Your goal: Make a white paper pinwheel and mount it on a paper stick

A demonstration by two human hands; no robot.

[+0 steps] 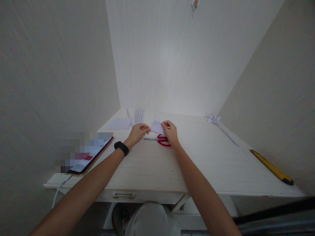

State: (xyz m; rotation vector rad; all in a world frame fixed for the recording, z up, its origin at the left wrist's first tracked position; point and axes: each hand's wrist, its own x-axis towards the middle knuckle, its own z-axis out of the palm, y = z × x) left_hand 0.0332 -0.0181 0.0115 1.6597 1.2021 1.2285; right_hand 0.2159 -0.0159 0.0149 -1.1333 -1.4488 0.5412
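A small white piece of paper (pixel 157 126), roughly triangular, stands between my two hands above the desk. My right hand (pixel 170 131) pinches its right side between thumb and fingers. At its lower left corner, my left hand (pixel 139 132) has thumb and forefinger pinched together on the paper's tip. A dark band circles my left wrist. Just below the paper lie red-handled scissors (pixel 163 140), blades pointing left, with the handle partly behind my right hand.
Behind my left hand are a flat paper sheet (pixel 120 123) and several paper strips (pixel 139 116). A tablet-like device (pixel 92 157) with a cable sits at left. At right lie a paper pinwheel on a stick (pixel 227 133) and a yellow cutter (pixel 272 167). Walls enclose the desk (pixel 147 170).
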